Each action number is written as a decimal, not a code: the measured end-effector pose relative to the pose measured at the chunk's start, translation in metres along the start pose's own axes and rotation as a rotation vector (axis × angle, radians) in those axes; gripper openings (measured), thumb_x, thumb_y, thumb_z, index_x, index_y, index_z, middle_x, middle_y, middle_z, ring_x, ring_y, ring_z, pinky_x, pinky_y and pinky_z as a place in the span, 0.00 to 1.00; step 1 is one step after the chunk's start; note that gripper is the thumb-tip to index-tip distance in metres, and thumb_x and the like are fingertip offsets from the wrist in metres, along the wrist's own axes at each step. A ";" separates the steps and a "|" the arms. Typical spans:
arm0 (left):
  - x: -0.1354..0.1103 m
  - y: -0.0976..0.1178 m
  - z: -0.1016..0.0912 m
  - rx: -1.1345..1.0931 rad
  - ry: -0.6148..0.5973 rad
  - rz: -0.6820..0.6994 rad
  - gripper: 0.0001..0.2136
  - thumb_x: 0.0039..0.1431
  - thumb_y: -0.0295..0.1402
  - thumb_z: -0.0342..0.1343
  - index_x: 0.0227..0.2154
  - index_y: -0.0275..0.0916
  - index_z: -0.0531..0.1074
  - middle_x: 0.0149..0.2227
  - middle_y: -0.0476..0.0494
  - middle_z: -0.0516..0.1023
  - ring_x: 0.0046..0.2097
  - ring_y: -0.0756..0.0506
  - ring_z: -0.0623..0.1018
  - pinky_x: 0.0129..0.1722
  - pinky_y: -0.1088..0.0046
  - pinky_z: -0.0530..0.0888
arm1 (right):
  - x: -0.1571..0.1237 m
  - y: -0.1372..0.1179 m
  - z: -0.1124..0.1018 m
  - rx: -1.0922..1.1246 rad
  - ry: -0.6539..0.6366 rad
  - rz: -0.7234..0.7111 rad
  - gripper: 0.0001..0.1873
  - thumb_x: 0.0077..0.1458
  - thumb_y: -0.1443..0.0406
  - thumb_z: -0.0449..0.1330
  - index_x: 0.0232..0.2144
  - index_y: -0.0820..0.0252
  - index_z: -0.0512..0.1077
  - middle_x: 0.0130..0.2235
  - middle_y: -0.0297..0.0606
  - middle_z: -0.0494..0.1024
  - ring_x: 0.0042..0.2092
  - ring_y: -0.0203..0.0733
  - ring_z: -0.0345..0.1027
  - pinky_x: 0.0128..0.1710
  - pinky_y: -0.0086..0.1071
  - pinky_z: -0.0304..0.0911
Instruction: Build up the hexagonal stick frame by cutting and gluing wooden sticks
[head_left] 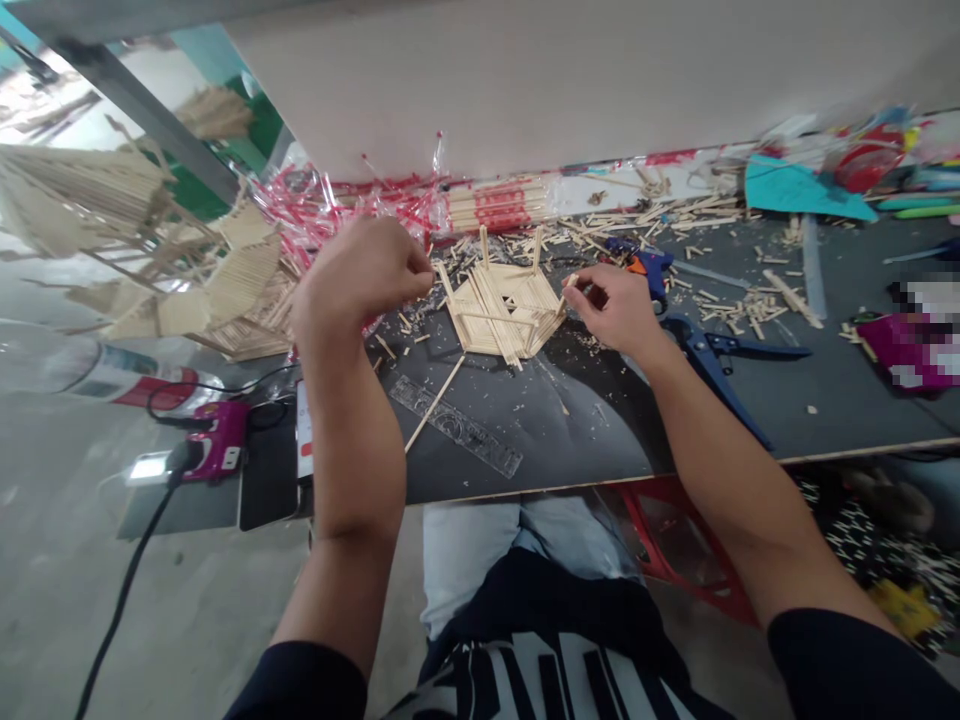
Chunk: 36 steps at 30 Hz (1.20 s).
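Note:
A hexagonal base of pale wooden sticks (480, 335) lies on the dark table, with several short sticks standing up at its corners and loose sticks across its top. My right hand (619, 305) pinches a short wooden stick (567, 290) at the base's right corner. Left of the base, my left hand (375, 268) is held above the table with its fingers curled together near an upright stick. What those fingers hold, if anything, is hidden. One long thin stick (435, 402) slants from the base's front left corner across a clear ruler (469, 430).
A blue glue gun (656, 272) and a blue-handled cutter (709, 355) lie right of the base. Stick offcuts (720, 215) litter the back. Red-and-clear plastic wrapping (405, 205) is heaped behind. Stick-built pieces (240, 270), a magenta power strip (223, 440) and a phone (268, 492) are at left.

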<state>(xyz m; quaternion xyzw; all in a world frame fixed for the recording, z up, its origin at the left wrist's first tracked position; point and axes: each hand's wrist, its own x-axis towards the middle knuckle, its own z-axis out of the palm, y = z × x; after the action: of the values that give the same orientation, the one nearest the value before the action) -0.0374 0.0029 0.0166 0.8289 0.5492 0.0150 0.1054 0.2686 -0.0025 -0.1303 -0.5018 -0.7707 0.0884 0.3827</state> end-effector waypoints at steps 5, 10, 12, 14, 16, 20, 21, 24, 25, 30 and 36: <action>0.000 0.007 0.004 0.020 0.018 -0.054 0.11 0.51 0.34 0.56 0.31 0.38 0.83 0.23 0.49 0.79 0.36 0.45 0.79 0.43 0.69 0.70 | 0.000 0.000 0.000 -0.010 -0.009 0.011 0.12 0.63 0.54 0.57 0.36 0.54 0.75 0.34 0.41 0.81 0.31 0.45 0.71 0.38 0.43 0.69; 0.002 0.023 0.004 -0.043 0.034 -0.008 0.14 0.54 0.33 0.51 0.28 0.35 0.82 0.22 0.45 0.76 0.34 0.45 0.78 0.39 0.69 0.70 | -0.001 0.000 0.000 -0.014 -0.022 0.012 0.12 0.64 0.54 0.56 0.37 0.54 0.75 0.36 0.42 0.81 0.33 0.46 0.72 0.39 0.44 0.69; 0.005 0.025 0.006 -0.019 0.067 0.018 0.15 0.54 0.32 0.50 0.28 0.35 0.82 0.21 0.46 0.75 0.34 0.45 0.78 0.40 0.68 0.70 | -0.001 0.000 0.000 -0.015 -0.016 0.013 0.12 0.64 0.54 0.56 0.37 0.54 0.75 0.36 0.42 0.81 0.33 0.46 0.72 0.39 0.44 0.69; 0.008 0.024 0.009 0.009 0.069 0.036 0.14 0.54 0.32 0.50 0.29 0.36 0.83 0.20 0.46 0.74 0.33 0.46 0.78 0.40 0.68 0.70 | 0.000 0.000 -0.001 -0.025 -0.019 0.015 0.13 0.64 0.54 0.56 0.37 0.54 0.75 0.36 0.43 0.81 0.33 0.47 0.72 0.39 0.44 0.69; 0.010 0.021 0.011 0.033 0.055 0.043 0.13 0.52 0.31 0.52 0.29 0.37 0.83 0.20 0.47 0.74 0.33 0.46 0.77 0.41 0.67 0.70 | 0.000 0.000 -0.001 -0.030 -0.030 0.015 0.13 0.64 0.53 0.56 0.37 0.54 0.75 0.36 0.43 0.81 0.33 0.47 0.72 0.39 0.44 0.69; 0.012 0.015 0.012 0.030 -0.014 0.082 0.13 0.51 0.31 0.53 0.30 0.39 0.83 0.20 0.48 0.75 0.34 0.45 0.78 0.43 0.68 0.70 | 0.000 0.000 -0.001 -0.018 -0.012 0.001 0.14 0.64 0.52 0.56 0.36 0.54 0.75 0.35 0.41 0.81 0.32 0.45 0.72 0.38 0.42 0.69; 0.012 0.014 0.011 0.023 -0.032 0.093 0.12 0.52 0.31 0.53 0.30 0.39 0.83 0.20 0.48 0.75 0.34 0.45 0.78 0.42 0.68 0.70 | 0.000 0.000 0.000 -0.019 -0.002 -0.003 0.15 0.64 0.52 0.56 0.36 0.54 0.75 0.35 0.41 0.81 0.32 0.45 0.71 0.38 0.42 0.69; 0.013 0.015 0.011 0.025 -0.046 0.113 0.11 0.53 0.31 0.54 0.26 0.37 0.82 0.20 0.48 0.75 0.33 0.46 0.77 0.41 0.69 0.69 | -0.001 -0.001 0.000 -0.030 0.010 -0.004 0.16 0.64 0.51 0.55 0.36 0.53 0.75 0.35 0.41 0.81 0.33 0.46 0.71 0.37 0.42 0.68; 0.013 0.015 0.011 0.030 -0.043 0.115 0.11 0.54 0.31 0.54 0.25 0.36 0.81 0.20 0.49 0.75 0.32 0.47 0.77 0.40 0.70 0.69 | -0.001 -0.001 0.000 -0.031 0.010 -0.004 0.15 0.64 0.51 0.55 0.36 0.53 0.75 0.35 0.42 0.81 0.33 0.46 0.71 0.37 0.42 0.68; 0.011 0.018 0.009 -0.014 -0.046 0.074 0.10 0.54 0.33 0.57 0.28 0.36 0.82 0.22 0.49 0.78 0.33 0.47 0.78 0.42 0.71 0.70 | 0.000 -0.002 -0.002 -0.015 -0.002 0.004 0.16 0.63 0.51 0.56 0.35 0.54 0.75 0.34 0.42 0.81 0.32 0.45 0.71 0.36 0.42 0.68; 0.011 0.017 0.010 -0.010 -0.059 -0.098 0.09 0.56 0.36 0.59 0.24 0.39 0.80 0.20 0.47 0.77 0.31 0.45 0.79 0.42 0.68 0.72 | 0.001 -0.002 -0.002 -0.018 -0.035 0.022 0.17 0.64 0.49 0.55 0.35 0.53 0.75 0.35 0.41 0.81 0.31 0.45 0.71 0.36 0.42 0.68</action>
<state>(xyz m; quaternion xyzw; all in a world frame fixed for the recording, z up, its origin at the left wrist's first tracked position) -0.0169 0.0049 0.0095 0.8004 0.5858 -0.0117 0.1264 0.2689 -0.0033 -0.1273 -0.5122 -0.7723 0.0945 0.3638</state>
